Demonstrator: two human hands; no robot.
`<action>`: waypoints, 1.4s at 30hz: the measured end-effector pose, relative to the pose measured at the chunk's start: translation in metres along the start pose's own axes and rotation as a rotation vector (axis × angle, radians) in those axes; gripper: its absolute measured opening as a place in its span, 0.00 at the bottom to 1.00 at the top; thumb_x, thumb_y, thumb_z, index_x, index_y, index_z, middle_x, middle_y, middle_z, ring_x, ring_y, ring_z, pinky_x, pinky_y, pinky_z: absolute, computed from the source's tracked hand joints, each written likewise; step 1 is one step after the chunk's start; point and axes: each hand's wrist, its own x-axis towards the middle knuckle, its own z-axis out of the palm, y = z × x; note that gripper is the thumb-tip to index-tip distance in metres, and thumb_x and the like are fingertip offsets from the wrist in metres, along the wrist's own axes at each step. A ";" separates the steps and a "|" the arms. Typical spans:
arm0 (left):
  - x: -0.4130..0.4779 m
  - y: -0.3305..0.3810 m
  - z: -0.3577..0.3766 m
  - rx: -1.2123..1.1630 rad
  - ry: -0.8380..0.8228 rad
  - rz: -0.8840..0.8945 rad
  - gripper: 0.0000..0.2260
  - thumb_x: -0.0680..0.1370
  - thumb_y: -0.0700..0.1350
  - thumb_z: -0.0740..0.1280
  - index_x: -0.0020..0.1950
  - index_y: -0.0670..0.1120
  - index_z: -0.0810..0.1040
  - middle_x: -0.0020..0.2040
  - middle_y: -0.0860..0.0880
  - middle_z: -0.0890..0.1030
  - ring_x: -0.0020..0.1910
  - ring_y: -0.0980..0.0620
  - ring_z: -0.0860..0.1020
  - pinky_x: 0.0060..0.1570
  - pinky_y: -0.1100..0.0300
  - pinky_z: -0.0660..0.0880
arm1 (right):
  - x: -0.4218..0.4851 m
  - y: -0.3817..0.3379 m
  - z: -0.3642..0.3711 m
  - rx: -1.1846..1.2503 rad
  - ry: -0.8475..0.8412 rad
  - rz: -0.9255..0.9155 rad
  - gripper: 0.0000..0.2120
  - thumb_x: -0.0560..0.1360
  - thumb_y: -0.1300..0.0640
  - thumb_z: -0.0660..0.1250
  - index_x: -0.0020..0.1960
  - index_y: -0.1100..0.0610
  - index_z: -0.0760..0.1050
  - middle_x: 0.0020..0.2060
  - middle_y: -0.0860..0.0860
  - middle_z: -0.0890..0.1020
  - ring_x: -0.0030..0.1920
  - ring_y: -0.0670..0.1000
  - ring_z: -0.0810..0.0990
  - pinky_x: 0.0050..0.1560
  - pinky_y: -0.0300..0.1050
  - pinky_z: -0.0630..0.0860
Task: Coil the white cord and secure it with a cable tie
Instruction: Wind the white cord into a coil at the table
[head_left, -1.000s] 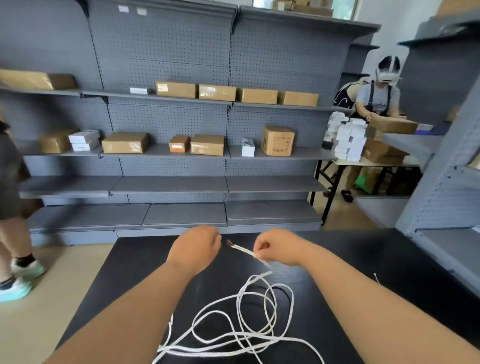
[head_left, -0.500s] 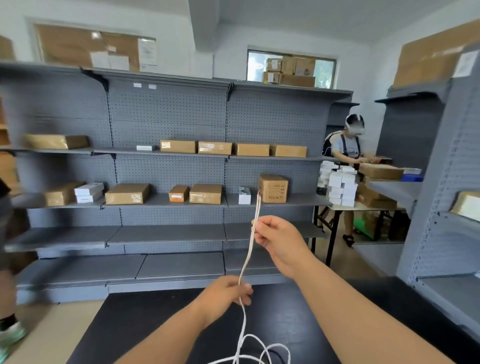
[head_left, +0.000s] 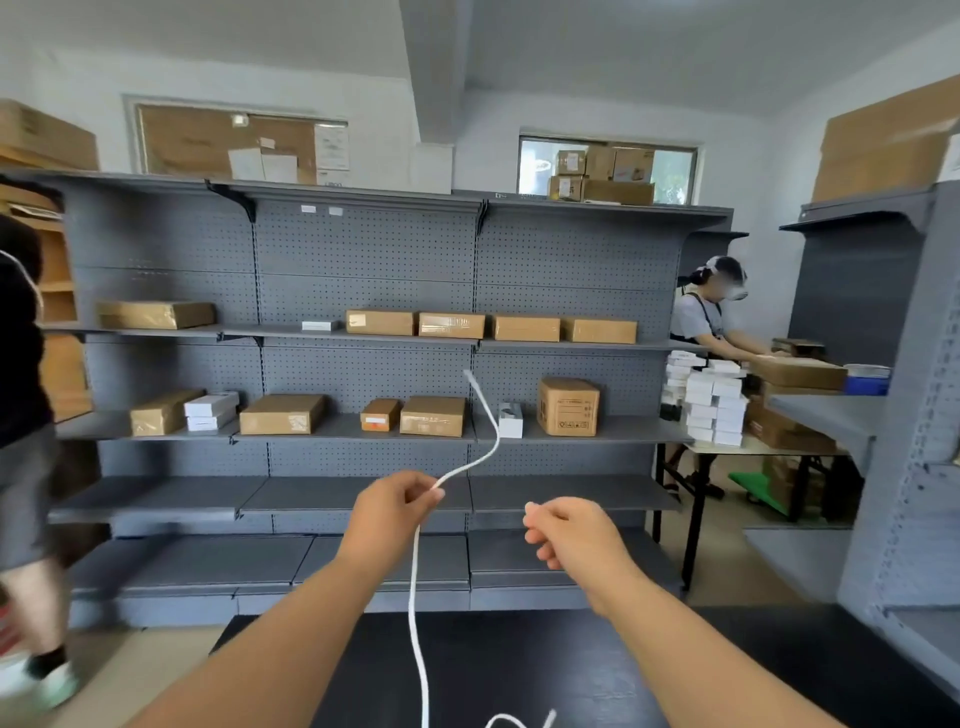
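Note:
The white cord (head_left: 415, 571) hangs from my left hand (head_left: 392, 514) down to the black table (head_left: 519, 670), where a small loop of it shows at the bottom edge. My left hand pinches the cord between thumb and forefinger. Above that pinch the free end (head_left: 483, 410) curves up and to the right in the air. To the right, at about the same height, my right hand (head_left: 569, 532) has its fingers curled, and no cord is in it. No cable tie is in view.
Grey pegboard shelving (head_left: 363, 338) with cardboard boxes stands behind the table. At the right, a person (head_left: 711, 317) works at a table stacked with white boxes (head_left: 711, 405). Another person (head_left: 26, 415) walks by at the left edge. A grey shelf unit (head_left: 914, 467) stands close on the right.
My right hand let go of the cord's end and came down to the right. My left hand rose while pinching the cord, whose end now swings free. My view tilted upward.

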 end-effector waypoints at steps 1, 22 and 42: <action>0.004 0.005 -0.004 0.042 -0.015 0.028 0.05 0.77 0.46 0.66 0.42 0.52 0.76 0.35 0.53 0.77 0.35 0.55 0.75 0.33 0.66 0.68 | -0.001 -0.004 -0.001 -0.178 0.073 -0.148 0.07 0.76 0.54 0.63 0.42 0.55 0.77 0.37 0.48 0.79 0.36 0.47 0.75 0.36 0.35 0.71; 0.008 0.023 -0.001 0.186 -0.347 0.172 0.06 0.79 0.48 0.63 0.42 0.54 0.77 0.38 0.51 0.77 0.36 0.55 0.75 0.48 0.57 0.75 | 0.013 -0.014 0.005 -1.207 0.203 -0.919 0.13 0.56 0.53 0.81 0.32 0.52 0.78 0.29 0.46 0.77 0.32 0.48 0.78 0.30 0.38 0.75; -0.002 -0.015 0.001 -0.113 -0.505 -0.216 0.07 0.78 0.39 0.64 0.42 0.46 0.79 0.39 0.50 0.80 0.42 0.55 0.79 0.49 0.65 0.75 | 0.014 -0.077 -0.060 0.049 -0.039 -0.152 0.04 0.75 0.60 0.67 0.42 0.58 0.79 0.34 0.54 0.80 0.32 0.46 0.76 0.30 0.35 0.72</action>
